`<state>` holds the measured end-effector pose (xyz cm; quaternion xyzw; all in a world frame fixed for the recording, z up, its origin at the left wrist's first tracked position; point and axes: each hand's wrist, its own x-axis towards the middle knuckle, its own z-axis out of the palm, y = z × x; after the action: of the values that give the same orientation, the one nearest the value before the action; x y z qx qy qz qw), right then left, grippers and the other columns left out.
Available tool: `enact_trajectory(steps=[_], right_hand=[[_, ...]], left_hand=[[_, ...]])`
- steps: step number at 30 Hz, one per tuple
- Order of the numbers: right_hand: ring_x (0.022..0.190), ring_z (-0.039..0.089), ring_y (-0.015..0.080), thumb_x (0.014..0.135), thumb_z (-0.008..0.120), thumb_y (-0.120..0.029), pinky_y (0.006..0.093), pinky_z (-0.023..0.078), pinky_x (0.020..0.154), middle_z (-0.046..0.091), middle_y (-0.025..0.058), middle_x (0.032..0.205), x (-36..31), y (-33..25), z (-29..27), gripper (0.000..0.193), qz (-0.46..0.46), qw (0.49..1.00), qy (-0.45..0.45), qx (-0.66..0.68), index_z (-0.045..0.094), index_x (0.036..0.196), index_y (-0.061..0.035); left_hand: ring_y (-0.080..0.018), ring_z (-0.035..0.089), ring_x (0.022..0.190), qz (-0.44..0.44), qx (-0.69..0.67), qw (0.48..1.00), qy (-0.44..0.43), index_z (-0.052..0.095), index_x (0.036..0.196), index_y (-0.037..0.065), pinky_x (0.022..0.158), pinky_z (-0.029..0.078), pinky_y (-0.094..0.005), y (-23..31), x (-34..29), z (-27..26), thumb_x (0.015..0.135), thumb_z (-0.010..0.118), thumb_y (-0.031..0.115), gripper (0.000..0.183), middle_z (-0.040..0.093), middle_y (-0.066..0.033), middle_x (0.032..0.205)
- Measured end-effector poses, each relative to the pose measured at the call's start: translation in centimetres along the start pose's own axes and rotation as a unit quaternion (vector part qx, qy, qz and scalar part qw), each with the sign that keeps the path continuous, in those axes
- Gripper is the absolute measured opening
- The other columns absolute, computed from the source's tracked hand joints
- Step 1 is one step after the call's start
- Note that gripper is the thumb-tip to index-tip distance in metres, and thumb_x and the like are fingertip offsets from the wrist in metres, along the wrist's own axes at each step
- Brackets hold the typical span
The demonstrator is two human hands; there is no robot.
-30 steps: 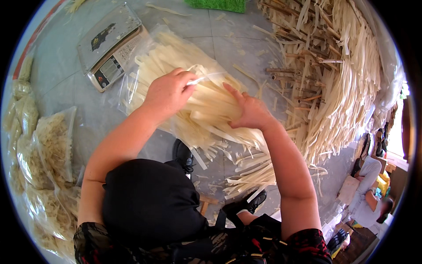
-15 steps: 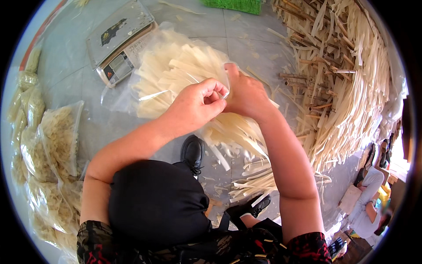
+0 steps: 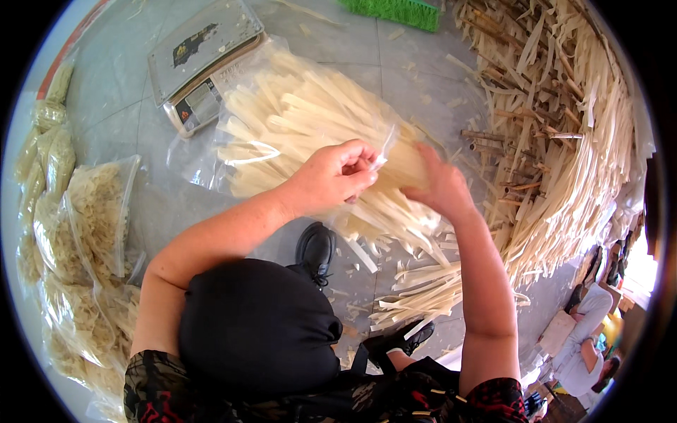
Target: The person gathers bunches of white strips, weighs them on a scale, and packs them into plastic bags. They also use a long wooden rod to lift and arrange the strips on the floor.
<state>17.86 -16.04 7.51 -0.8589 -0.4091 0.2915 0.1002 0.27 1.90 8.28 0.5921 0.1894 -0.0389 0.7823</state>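
Observation:
My left hand [image 3: 337, 175] is closed in a pinch on the rim of a clear plastic bag [image 3: 204, 166]. Long, flat, cream-coloured dried strips [image 3: 300, 116] fill the bag, and their ends stick out of its mouth toward the right. On these protruding ends lies my right hand [image 3: 446, 189], thumb and fingers spread apart. It is slightly blurred, and its fingertips are partly hard to make out. Below the hands, more loose strips [image 3: 423, 292] lie on the floor near my black shoe [image 3: 315, 250].
A scale [image 3: 204, 63] stands beyond the bag. Filled plastic bags [image 3: 99, 233] line the left side. At right is a big heap of strips with sticks [image 3: 557, 176]. A green brush head [image 3: 395, 10] lies at the far edge; another person [image 3: 585, 352] sits lower right.
My right hand has come off the bag's mouth and moved right and nearer, onto the protruding strips, its fingers spreading. My left hand keeps its pinch and has shifted slightly right.

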Motion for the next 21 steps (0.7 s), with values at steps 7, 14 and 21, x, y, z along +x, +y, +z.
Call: enact_trajectory(steps=[7, 14, 21], right_hand=[[0.113, 0.056, 0.0352, 0.065, 0.080, -0.034, 0.0425, 0.045, 0.095, 0.058, 0.0181, 0.123, 4.0, -4.7, -1.8, 0.086, -0.022, 0.999, 0.010, 0.038, 0.040, 0.138, -0.0131], [0.137, 0.033, 0.0318, 0.073, 0.075, -0.045, 0.0452, 0.026, 0.112, 0.034, 0.0134, 0.149, -0.3, 2.7, 1.2, 0.093, -0.009, 0.962, 0.054, 0.267, 0.027, 0.149, -0.0170], [0.138, 0.031, 0.0276, 0.084, 0.064, -0.049, 0.0403, 0.021, 0.113, 0.035, 0.0117, 0.149, -1.6, 4.5, 5.1, 0.079, 0.120, 0.840, 0.057, 0.525, 0.033, 0.147, -0.0131]], left_hand=[[-0.0072, 0.058, 0.074, 0.076, 0.158, 0.984, 0.040, 0.062, 0.110, 0.002, 0.066, 0.048, -0.0224, 1.6, 1.1, -2.4, 0.091, 0.061, 0.014, 0.022, 0.064, -0.0025, 0.088], [-0.0203, 0.053, 0.119, -0.055, 0.257, 0.861, 0.435, 0.058, 0.126, 0.011, 0.098, 0.042, -0.0341, -4.9, -0.1, -27.4, 0.091, 0.059, 0.042, 0.047, 0.057, -0.0064, 0.129], [-0.0190, 0.046, 0.128, -0.228, -0.052, 0.959, 0.158, 0.036, 0.144, 0.016, 0.100, 0.042, -0.0380, -7.9, -3.1, -21.4, 0.092, 0.053, 0.053, 0.066, 0.045, -0.0019, 0.142]])
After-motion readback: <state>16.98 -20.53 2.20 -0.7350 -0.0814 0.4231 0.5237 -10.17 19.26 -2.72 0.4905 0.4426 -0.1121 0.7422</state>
